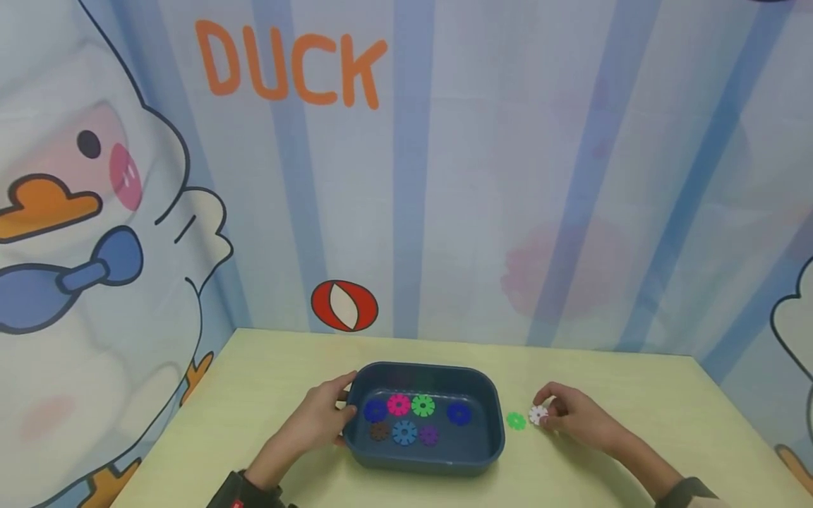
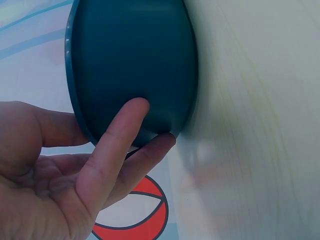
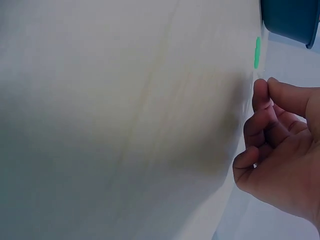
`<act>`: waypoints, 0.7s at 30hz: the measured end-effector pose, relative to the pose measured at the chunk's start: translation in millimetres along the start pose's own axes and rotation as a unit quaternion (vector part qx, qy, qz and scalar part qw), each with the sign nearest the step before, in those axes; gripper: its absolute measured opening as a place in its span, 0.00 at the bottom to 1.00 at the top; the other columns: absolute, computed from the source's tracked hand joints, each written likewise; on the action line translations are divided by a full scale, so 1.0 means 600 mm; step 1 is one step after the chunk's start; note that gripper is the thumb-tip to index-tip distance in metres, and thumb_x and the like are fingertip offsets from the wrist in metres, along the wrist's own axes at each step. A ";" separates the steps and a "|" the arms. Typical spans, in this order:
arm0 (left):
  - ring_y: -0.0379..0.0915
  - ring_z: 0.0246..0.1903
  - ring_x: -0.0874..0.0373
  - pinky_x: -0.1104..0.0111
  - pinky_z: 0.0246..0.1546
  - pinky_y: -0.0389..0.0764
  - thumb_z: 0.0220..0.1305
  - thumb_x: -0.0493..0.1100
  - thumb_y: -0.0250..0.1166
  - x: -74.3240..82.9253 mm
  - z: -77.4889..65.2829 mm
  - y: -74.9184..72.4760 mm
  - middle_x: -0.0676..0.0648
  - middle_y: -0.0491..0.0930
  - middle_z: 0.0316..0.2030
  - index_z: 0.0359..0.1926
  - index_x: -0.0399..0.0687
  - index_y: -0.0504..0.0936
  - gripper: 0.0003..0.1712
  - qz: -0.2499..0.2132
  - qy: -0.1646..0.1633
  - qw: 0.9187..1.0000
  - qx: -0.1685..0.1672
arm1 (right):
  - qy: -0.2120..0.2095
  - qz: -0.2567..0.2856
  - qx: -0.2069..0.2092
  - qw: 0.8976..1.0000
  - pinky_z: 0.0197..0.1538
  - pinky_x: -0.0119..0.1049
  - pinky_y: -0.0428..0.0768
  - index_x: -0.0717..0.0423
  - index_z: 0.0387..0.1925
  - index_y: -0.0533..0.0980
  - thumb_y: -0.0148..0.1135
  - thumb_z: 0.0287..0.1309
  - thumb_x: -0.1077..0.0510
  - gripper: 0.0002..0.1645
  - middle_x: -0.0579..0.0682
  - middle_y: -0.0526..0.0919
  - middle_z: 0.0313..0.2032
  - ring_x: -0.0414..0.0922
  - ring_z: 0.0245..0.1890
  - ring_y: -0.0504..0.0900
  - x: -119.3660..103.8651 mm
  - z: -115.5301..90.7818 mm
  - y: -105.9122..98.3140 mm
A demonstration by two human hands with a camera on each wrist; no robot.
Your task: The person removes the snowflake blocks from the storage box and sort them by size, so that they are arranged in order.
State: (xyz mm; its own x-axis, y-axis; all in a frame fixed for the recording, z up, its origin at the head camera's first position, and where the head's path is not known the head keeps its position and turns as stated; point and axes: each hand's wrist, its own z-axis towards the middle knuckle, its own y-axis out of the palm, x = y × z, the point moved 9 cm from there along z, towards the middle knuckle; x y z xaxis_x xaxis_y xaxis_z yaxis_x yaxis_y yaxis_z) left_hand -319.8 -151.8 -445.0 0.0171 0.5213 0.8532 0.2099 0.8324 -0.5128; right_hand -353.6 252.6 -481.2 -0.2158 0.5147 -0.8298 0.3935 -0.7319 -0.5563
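Observation:
My left hand grips the left end of a dark blue plastic bin, thumb at the rim. In the left wrist view its fingers lie against the bin's outer wall. To the right of the bin, my right hand pinches a white snowflake building disc between thumb and fingertips, low over the table. Beside it a green disc lies on the table. In the right wrist view the white disc is mostly hidden by the fingers.
Several snowflake discs lie inside the bin, among them a pink one, a light blue one and a purple one. The pale yellow table meets a striped backdrop with a printed duck behind the bin.

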 end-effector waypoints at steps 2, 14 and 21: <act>0.88 0.46 0.40 0.59 0.22 0.92 0.71 0.25 0.61 0.001 0.000 -0.001 0.22 0.77 0.62 0.79 0.35 0.63 0.37 0.001 0.000 1.000 0.002 | 0.003 -0.009 -0.003 1.000 0.28 0.28 0.72 0.67 0.51 0.76 0.65 0.67 0.69 0.13 0.50 0.79 0.27 0.38 0.26 0.73 0.002 -0.001 0.002; 0.89 0.44 0.39 0.59 0.22 0.92 0.71 0.24 0.60 0.004 -0.004 -0.001 0.22 0.77 0.62 0.79 0.34 0.64 0.37 0.001 -0.002 1.000 0.008 | 0.015 -0.037 -0.022 0.999 0.28 0.29 0.71 0.65 0.52 0.77 0.65 0.70 0.65 0.12 0.50 0.77 0.27 0.39 0.26 0.71 -0.002 -0.005 0.010; 0.89 0.45 0.38 0.59 0.22 0.92 0.71 0.24 0.60 0.005 -0.005 -0.001 0.22 0.77 0.62 0.79 0.34 0.63 0.37 -0.002 0.000 1.000 0.006 | 0.006 -0.061 -0.021 0.998 0.29 0.30 0.72 0.63 0.52 0.77 0.67 0.68 0.63 0.14 0.49 0.77 0.28 0.40 0.27 0.73 -0.009 -0.004 0.009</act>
State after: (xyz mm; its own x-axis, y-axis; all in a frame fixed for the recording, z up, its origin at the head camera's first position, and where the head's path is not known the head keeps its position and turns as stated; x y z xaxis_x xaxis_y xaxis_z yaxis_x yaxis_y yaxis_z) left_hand -317.0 -151.2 -441.6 0.0153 0.5178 0.8554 0.1985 0.8369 -0.5101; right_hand -347.9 246.7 -479.6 -0.2547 0.6045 -0.7548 0.4019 -0.6437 -0.6512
